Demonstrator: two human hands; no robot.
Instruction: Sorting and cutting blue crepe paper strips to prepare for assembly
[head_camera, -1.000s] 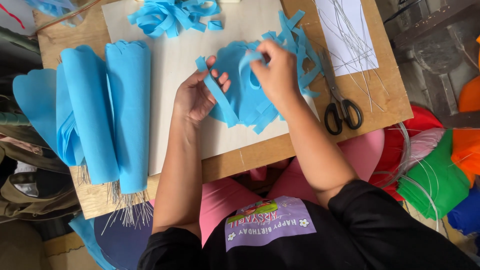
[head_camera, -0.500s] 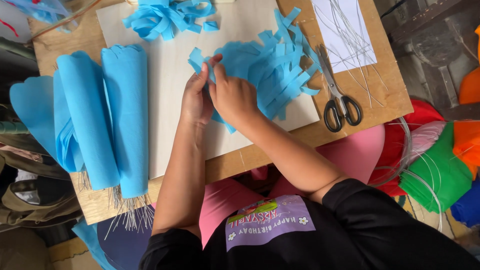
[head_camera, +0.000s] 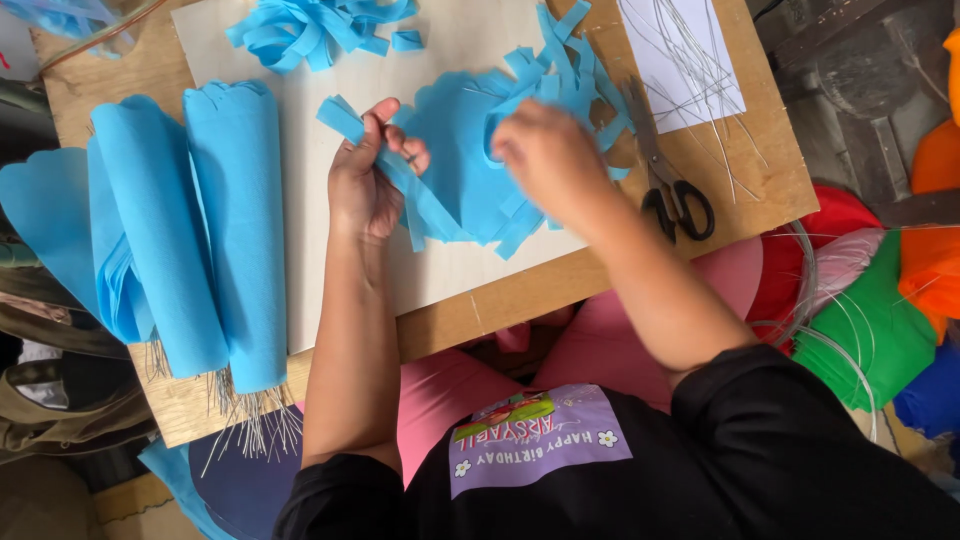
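Both hands are working on a blue fringed sheet (head_camera: 470, 150) lying on a pale board (head_camera: 300, 130). Her left hand (head_camera: 365, 180) is pinching one long strip of the fringe between thumb and curled fingers, the strip running diagonally from upper left down to lower right across the palm. Her right hand (head_camera: 545, 165) is blurring over the sheet's right half, fingers bent down onto the material; whether it is gripping or only pressing cannot be told.

Going down in size: the wooden tabletop (head_camera: 760, 190) is showing raw, grainy plywood, its far and left edges cut off by the frame. The pale board is lying smooth and flat on it. Two rolls of blue felt-like sheet (head_camera: 200, 230) are lying to the left, long axes running toward the person, thin wires sticking out of their near ends. The fringed sheet itself is soft and matte, a rounded middle with flat strips splaying outward, mostly toward the upper right. A heap of blue offcuts (head_camera: 310, 25) is curling at the far edge. A white paper (head_camera: 680, 60) is carrying fine wires, and black-handled scissors (head_camera: 670, 180) are lying just right of the sheet, blades pointing away.
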